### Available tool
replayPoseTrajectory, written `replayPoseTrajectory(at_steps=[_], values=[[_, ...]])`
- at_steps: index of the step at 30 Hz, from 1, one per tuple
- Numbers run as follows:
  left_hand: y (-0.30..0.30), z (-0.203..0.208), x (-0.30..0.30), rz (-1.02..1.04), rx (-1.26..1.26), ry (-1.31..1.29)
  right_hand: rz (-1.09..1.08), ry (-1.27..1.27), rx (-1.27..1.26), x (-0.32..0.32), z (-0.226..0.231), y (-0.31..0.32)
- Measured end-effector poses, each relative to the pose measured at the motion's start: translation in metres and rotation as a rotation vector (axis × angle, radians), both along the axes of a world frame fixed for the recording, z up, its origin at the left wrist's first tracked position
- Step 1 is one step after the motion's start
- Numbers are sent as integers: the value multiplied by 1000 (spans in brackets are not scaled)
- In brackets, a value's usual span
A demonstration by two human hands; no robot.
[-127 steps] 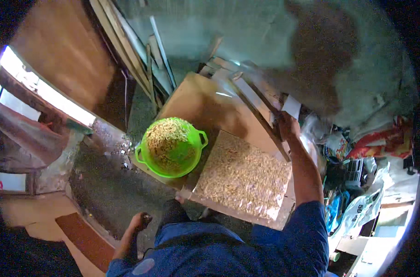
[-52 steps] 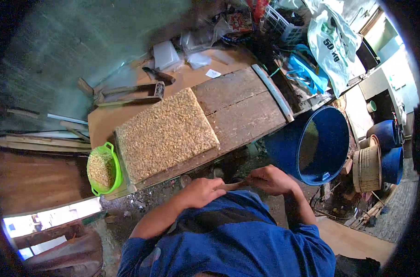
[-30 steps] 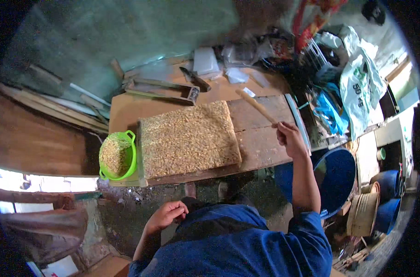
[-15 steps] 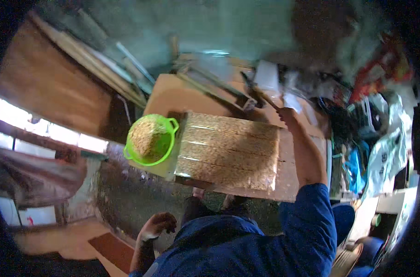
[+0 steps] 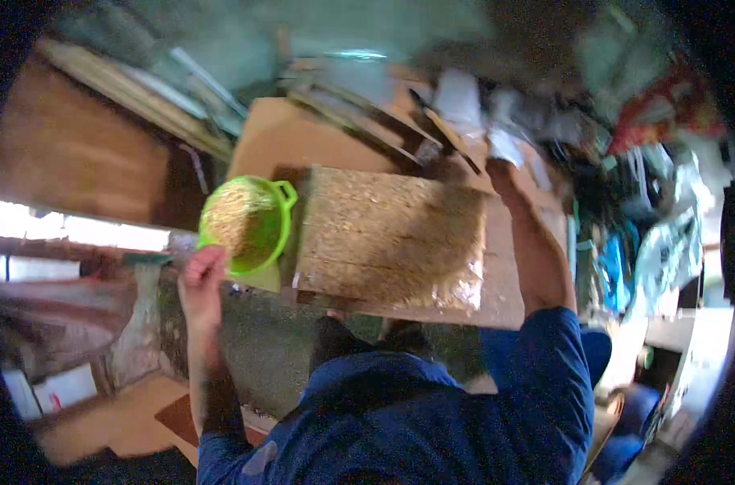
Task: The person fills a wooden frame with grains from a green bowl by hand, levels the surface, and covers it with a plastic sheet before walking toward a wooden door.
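Observation:
My left hand (image 5: 204,267) is closed at the near left rim of a green plastic basin (image 5: 285,218) with loop handles, gripping its edge. Pale, flaky bits (image 5: 234,212) fill much of the basin. To its right lies a flat rectangular slab (image 5: 391,238) of tan, flaky material, with faint straight lines across it and a shiny near right corner. Beyond the slab's far right corner is my right hand (image 5: 503,171), its fingers blurred. Just left of it a long wooden-handled tool (image 5: 448,133) with a dark far end lies on the table, seemingly apart from the hand.
The basin and slab stand on a brown table (image 5: 266,137). A wooden frame (image 5: 355,121) lies behind the slab, with white plastic containers (image 5: 458,101) beside it. Planks (image 5: 141,97) lean at the far left. Plastic bags (image 5: 674,250) hang or pile on the right.
My left hand has risen from beside my body to the basin's rim. My right hand, earlier on the wooden handle, now appears off it. The view has shifted slightly.

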State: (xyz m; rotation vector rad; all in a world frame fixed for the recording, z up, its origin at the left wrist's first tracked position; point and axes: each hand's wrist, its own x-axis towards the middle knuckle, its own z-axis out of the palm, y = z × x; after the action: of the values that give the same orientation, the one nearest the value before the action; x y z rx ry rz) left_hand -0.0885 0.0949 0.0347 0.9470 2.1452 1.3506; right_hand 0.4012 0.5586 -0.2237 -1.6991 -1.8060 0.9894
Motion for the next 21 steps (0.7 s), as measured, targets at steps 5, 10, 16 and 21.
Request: replayPoseTrajectory(at_steps=[5, 10, 16, 21], values=[[5, -12, -29, 61, 183, -157, 63, 196, 105, 10, 118, -102], [15, -31, -14, -8, 226, -329, 146, -68, 200, 80, 148, -244], [-13, -35, 5, -19, 278, -445, 106, -157, 184, 42, 158, -307], [-25, -12, 49, -76, 364, -689, 247, -284, 314, 29, 129, -295]])
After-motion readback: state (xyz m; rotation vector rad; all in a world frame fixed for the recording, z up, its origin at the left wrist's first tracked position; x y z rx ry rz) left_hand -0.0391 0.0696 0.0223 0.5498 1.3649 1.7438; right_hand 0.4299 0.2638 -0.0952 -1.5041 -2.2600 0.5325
